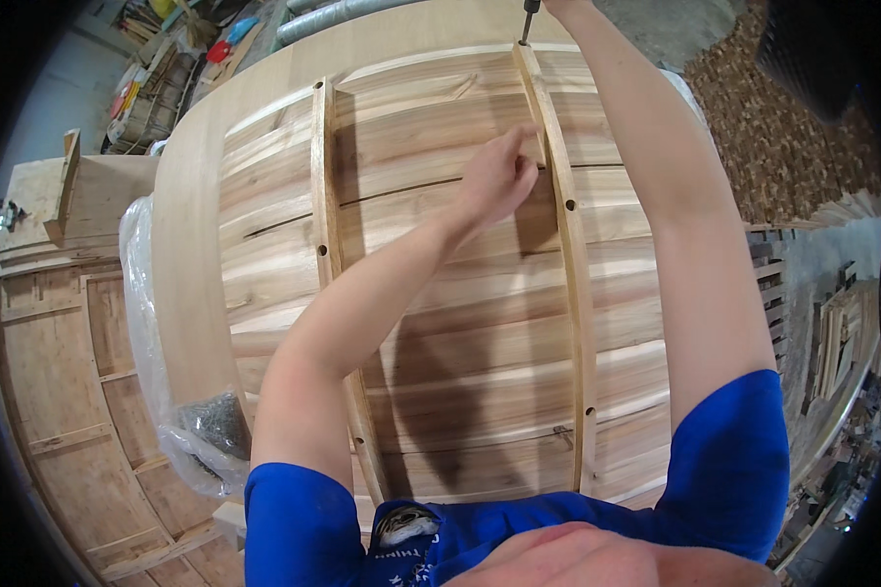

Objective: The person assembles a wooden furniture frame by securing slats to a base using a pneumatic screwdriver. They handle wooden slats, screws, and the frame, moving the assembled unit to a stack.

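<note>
Workshop clutter rings the view: plywood panels (64,391) lie at the person's left, a clear plastic bag (181,391) of dark bits sags beside them, and stacked timber (837,333) runs along the right.

Filling the middle is a big curved panel (460,323) of pale planks laid edge to edge, with open seams between some of them. Two thin ribs cross the planks. The left rib (325,196) and the right rib (568,264) both show a row of small dark holes.

The left hand (499,176) reaches out over the panel with its fingers pinched together at the upper part of the right rib; it may be steadying a screw there, though anything it holds is too small to see. The right hand (563,5) is almost wholly cut off by the top edge, so its grip cannot be told. Just beside it a dark driver bit (529,22) points down at the top end of the right rib.

Judging by its look, the right rib is light and springy: stiff along its length, easy to bend flat against the curve, and liable to split near the holes. It is best pressed down close beside the hole being worked. The panel itself looks heavy and rigid.
</note>
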`<control>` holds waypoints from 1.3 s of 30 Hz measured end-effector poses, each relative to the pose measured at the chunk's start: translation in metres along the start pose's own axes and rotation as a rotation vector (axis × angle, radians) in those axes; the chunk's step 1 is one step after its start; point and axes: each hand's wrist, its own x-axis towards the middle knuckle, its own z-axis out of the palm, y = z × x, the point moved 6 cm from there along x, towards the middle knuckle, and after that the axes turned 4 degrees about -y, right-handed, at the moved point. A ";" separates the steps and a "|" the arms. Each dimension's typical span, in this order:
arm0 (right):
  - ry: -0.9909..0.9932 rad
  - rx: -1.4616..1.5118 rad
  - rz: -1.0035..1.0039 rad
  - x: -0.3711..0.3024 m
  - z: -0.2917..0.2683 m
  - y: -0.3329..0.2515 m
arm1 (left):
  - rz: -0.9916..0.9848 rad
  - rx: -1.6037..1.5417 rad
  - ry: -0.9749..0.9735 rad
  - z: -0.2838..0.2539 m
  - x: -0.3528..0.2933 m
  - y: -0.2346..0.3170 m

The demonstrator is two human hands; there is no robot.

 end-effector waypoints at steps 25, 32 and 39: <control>0.242 0.154 -0.131 -0.051 -0.125 -0.076 | -0.062 0.125 0.014 -0.002 -0.012 0.023; 0.625 0.749 0.704 -0.292 -0.320 -0.103 | 0.115 0.332 -0.002 0.005 -0.041 0.065; 1.709 1.236 0.853 -0.541 -0.423 -0.099 | -0.386 -0.172 -0.083 -0.007 -0.178 0.127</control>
